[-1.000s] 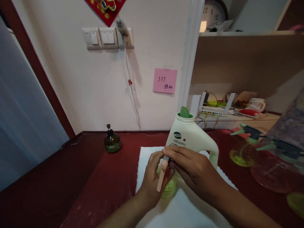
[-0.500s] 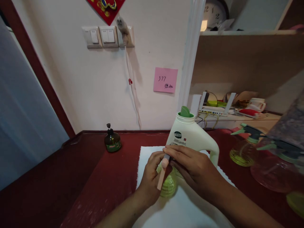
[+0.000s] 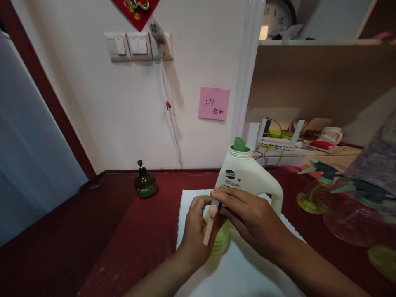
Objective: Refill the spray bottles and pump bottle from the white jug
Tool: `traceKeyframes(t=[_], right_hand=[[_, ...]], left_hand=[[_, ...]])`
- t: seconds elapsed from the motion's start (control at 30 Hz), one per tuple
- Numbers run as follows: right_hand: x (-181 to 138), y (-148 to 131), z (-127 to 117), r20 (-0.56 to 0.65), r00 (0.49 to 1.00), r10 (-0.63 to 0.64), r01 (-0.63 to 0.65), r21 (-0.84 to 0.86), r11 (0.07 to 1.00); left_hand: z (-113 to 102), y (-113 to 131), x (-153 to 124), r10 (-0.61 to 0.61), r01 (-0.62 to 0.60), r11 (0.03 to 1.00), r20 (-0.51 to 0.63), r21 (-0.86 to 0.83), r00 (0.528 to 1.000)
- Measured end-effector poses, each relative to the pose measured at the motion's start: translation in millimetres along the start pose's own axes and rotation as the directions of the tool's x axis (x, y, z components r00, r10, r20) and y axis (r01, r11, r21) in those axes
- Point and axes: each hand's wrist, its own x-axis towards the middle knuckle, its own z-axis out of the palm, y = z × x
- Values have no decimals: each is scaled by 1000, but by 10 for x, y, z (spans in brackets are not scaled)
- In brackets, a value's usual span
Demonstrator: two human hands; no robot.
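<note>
A spray bottle with a yellow-green ribbed body (image 3: 221, 241) is between my hands, over a white sheet (image 3: 244, 268). Its spray head has a pink lever (image 3: 209, 231) pointing toward me and a grey part mostly covered by fingers. My left hand (image 3: 194, 233) is closed around the bottle's upper part. From the right, my right hand (image 3: 252, 210) is closed on the grey part of the spray head, fingers laid over its top. Just behind stands a pale green jug (image 3: 247, 167), uncapped, its mouth showing a green spout. My hands hide the jug's lower front.
A dark pump bottle (image 3: 146, 183) stands at the back left of the red table (image 3: 133, 239). On the right are a yellow spray bottle (image 3: 314, 200) and a pink spray bottle (image 3: 349, 222). A router (image 3: 275, 142) sits on the shelf behind.
The whole view has shifted slightly left. Both hands keep the same hold on the spray bottle, with hardly any other visible movement.
</note>
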Motion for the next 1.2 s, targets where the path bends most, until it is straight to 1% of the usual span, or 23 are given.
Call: traceKeyframes(t=[0.1, 0.23, 0.47, 0.57, 0.63, 0.7, 0.77, 0.8, 0.83, 0.87, 0.9, 0.97, 1.03, 1.13, 1.2], right_hand=[[-2, 4, 4, -5, 1000, 7, -7, -2, 1000], [-7, -7, 9, 2, 1000, 26, -26, -3, 1000], [-52, 21, 67, -6, 998, 62, -62, 73, 995], [-87, 39, 92, -11, 994, 107, -104, 132, 986], [-124, 30, 94, -52, 986, 155, -143, 188, 972], [-185, -4, 91, -146, 962, 231, -190, 249, 950], [-283, -56, 101, -227, 909, 349, -268, 322, 908], [-345, -84, 116, -224, 881, 417, -321, 367, 873], [-412, -108, 140, -187, 855, 483, -379, 410, 830], [-482, -127, 174, -124, 834, 537, -437, 444, 782], [-549, -139, 216, -51, 817, 574, -489, 467, 737], [-657, -143, 316, 71, 792, 607, -559, 485, 673], [-710, -132, 422, 140, 775, 616, -595, 487, 639], [-687, -128, 556, 215, 753, 622, -634, 489, 599], [-634, -141, 624, 239, 738, 631, -654, 484, 581]], left_hand=[[8, -22, -14, -19, 21, 996, 29, -91, 999], [25, -104, -47, -58, 59, 987, 11, -147, 998], [-6, -137, -48, -211, 205, 934, 12, -292, 977], [-54, -135, -25, -234, 218, 932, -19, -290, 972], [-81, -138, -16, -220, 203, 948, -42, -243, 975], [-91, -156, -16, -213, 199, 958, -48, -208, 976], [-85, -203, -21, -218, 200, 951, -50, -235, 975], [-78, -239, -23, -228, 208, 942, -48, -263, 973], [-72, -282, -26, -245, 222, 929, -44, -297, 969], [-68, -329, -26, -269, 242, 911, -37, -334, 962], [-66, -374, -24, -297, 266, 891, -31, -367, 954], [-74, -443, -12, -352, 308, 859, -36, -409, 935], [-92, -465, 11, -385, 317, 855, -93, -411, 918], [-126, -412, 53, -416, 333, 883, -222, -331, 882], [-145, -352, 79, -441, 367, 885, -261, -285, 859]])
